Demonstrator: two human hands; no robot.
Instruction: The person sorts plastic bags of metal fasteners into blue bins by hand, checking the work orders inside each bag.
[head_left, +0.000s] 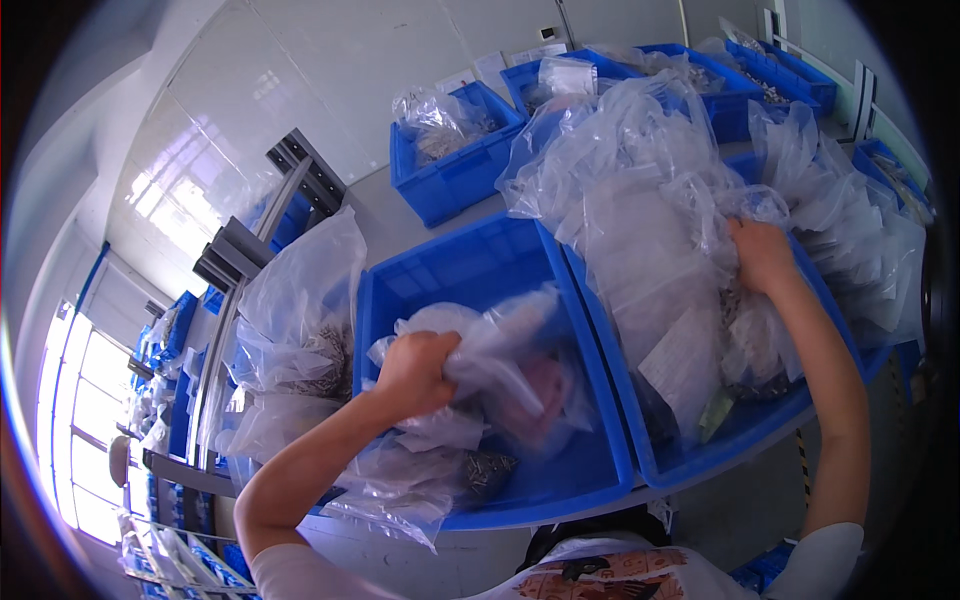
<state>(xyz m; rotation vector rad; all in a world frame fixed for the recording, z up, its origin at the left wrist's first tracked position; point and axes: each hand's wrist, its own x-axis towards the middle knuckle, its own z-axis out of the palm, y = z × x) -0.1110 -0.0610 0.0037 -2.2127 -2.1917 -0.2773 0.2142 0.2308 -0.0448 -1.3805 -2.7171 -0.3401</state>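
My left hand (pixel 418 372) is closed on the gathered top of a clear plastic bag (pixel 500 340), over the left blue bin (pixel 455 250). The bag is smeared by motion, and something pinkish (pixel 535 395) shows at its lower part. Beneath it in the bin lie other clear bags and one bag of small dark metal pieces (pixel 488 472). My right hand (pixel 765 255) grips the crumpled top of a clear plastic bag (pixel 755 205) at the right blue bin (pixel 668 475). Its fingertips are partly hidden by the plastic. A tall heap of bags (pixel 640 200) fills that bin.
Clear bags of parts (pixel 300 350) are piled left of the left bin, beside a metal frame (pixel 265 235). A smaller blue bin (pixel 450 170) stands behind, with more filled bins (pixel 700 90) along the back. Stacked bags (pixel 860 240) hang over the right side.
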